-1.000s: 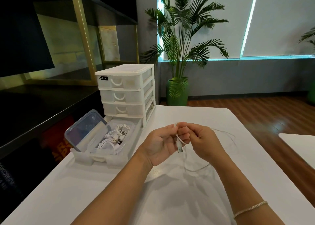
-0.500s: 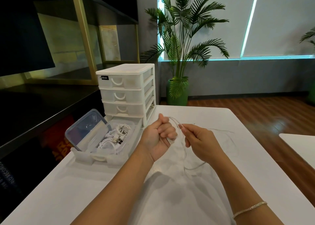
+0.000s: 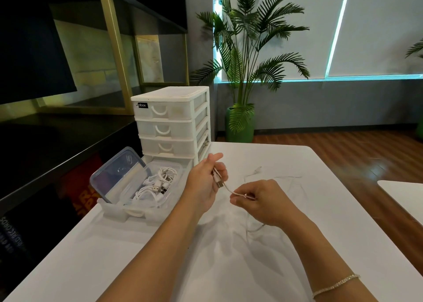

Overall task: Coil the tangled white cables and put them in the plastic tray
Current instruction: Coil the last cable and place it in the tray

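My left hand (image 3: 204,181) grips the USB-plug end of a thin white cable (image 3: 230,190) above the white table (image 3: 320,221). My right hand (image 3: 261,201) pinches the same cable a short way along, just right of the left hand. The rest of this cable trails loosely over the table behind and below my right hand, its far plug lying near the middle. The plastic tray (image 3: 137,213) stands to the left, a pulled-out drawer holding a clear tub with several coiled white cables (image 3: 158,183).
A white drawer unit (image 3: 171,123) stands behind the tray at the table's back left. The tub's clear lid (image 3: 119,175) leans upright in the tray. A dark counter runs along the left. Another white table's corner (image 3: 402,194) shows at the right.
My hands have drawn apart: the right hand slid along the cable down and to the right, and the left hand now shows the USB plug sticking out of its fingers.
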Demonstrator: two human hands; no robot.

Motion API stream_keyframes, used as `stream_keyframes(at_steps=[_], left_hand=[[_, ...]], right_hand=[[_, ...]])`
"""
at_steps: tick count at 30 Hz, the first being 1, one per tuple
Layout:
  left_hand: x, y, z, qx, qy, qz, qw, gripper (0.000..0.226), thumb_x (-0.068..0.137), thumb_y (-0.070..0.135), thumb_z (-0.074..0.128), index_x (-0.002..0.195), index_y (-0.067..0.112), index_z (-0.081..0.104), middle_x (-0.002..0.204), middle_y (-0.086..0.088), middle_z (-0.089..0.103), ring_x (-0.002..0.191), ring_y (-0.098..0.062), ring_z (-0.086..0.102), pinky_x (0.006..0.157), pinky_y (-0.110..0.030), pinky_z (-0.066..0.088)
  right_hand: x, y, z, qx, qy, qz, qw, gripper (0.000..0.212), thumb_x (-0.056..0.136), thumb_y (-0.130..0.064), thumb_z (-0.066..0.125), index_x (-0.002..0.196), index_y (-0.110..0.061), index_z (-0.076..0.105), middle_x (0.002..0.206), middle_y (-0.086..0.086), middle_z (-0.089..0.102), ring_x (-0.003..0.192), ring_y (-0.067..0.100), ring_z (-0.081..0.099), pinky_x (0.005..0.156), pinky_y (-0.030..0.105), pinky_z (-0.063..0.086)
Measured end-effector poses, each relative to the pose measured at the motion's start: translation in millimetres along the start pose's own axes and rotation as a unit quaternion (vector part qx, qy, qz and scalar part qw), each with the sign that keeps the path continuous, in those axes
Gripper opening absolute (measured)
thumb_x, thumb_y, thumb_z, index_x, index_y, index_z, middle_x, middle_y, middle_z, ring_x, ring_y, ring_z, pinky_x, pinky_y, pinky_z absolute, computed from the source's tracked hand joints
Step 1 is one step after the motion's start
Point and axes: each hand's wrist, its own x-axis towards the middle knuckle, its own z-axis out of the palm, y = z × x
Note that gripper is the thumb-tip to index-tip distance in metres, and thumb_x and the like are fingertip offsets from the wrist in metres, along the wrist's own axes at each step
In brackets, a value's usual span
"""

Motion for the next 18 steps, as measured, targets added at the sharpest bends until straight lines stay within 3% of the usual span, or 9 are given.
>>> stream_keyframes(at_steps=[4, 7, 9, 11, 13, 18], left_hand=[[-5.1, -2.4, -0.7, 0.285, -0.006, 0.063, 0.956, 0.034, 0.100, 0.031, 0.036, 0.080, 0.018, 0.060, 0.068, 0.001, 0.066, 0.070, -0.018, 0.063, 0.081, -0.034, 0.050], [-8.3, -6.6, 2.7, 0.469, -0.048, 0.107, 0.876, 0.037, 0.100, 0.034, 0.031, 0.098, 0.011, 0.060, 0.074, 0.001, 0.064, 0.067, -0.009, 0.059, 0.079, -0.026, 0.050], [-9.0, -9.0, 5.6, 0.532, -0.092, 0.097, 0.836, 0.034, 0.100, 0.035, 0.031, 0.108, 0.014, 0.057, 0.075, 0.003, 0.061, 0.066, -0.008, 0.057, 0.076, -0.023, 0.049], [-9.2, -10.6, 5.7, 0.567, -0.132, 0.083, 0.809, 0.033, 0.100, 0.035, 0.030, 0.104, 0.015, 0.056, 0.072, 0.006, 0.057, 0.066, -0.009, 0.054, 0.073, -0.020, 0.045], [-10.5, -9.6, 3.8, 0.574, -0.154, 0.072, 0.801, 0.034, 0.101, 0.035, 0.028, 0.094, 0.015, 0.055, 0.069, 0.006, 0.053, 0.065, -0.009, 0.050, 0.071, -0.019, 0.040], [-11.9, -5.8, -0.9, 0.509, -0.184, 0.025, 0.840, 0.034, 0.102, 0.030, 0.027, 0.088, 0.018, 0.056, 0.067, 0.005, 0.045, 0.063, -0.010, 0.040, 0.061, -0.015, 0.034]], right_hand=[[0.5, -0.4, -3.5, -0.012, 0.027, 0.001, 1.000, 0.022, 0.087, -0.031, 0.061, 0.100, -0.018, 0.072, 0.089, -0.003, 0.070, 0.066, 0.003, 0.051, 0.069, 0.019, 0.042], [1.2, 2.7, -7.5, -0.036, 0.063, 0.016, 0.997, 0.020, 0.087, -0.035, 0.061, 0.098, -0.023, 0.072, 0.090, -0.005, 0.071, 0.071, 0.006, 0.054, 0.075, 0.026, 0.051], [1.4, 5.3, -9.7, -0.049, 0.094, 0.026, 0.994, 0.019, 0.086, -0.036, 0.061, 0.097, -0.025, 0.072, 0.095, -0.005, 0.072, 0.076, 0.005, 0.055, 0.079, 0.029, 0.053], [1.8, 6.7, -11.1, -0.054, 0.124, 0.032, 0.990, 0.021, 0.086, -0.038, 0.060, 0.098, -0.025, 0.071, 0.099, -0.005, 0.072, 0.079, 0.005, 0.056, 0.081, 0.029, 0.053], [1.9, 7.1, -11.1, -0.056, 0.141, 0.037, 0.988, 0.022, 0.086, -0.039, 0.060, 0.099, -0.025, 0.071, 0.098, -0.005, 0.072, 0.077, 0.005, 0.056, 0.079, 0.028, 0.053], [1.6, 7.5, -12.5, -0.045, 0.189, 0.042, 0.980, 0.017, 0.086, -0.034, 0.061, 0.096, -0.023, 0.071, 0.097, -0.004, 0.071, 0.077, 0.006, 0.056, 0.077, 0.029, 0.053]])
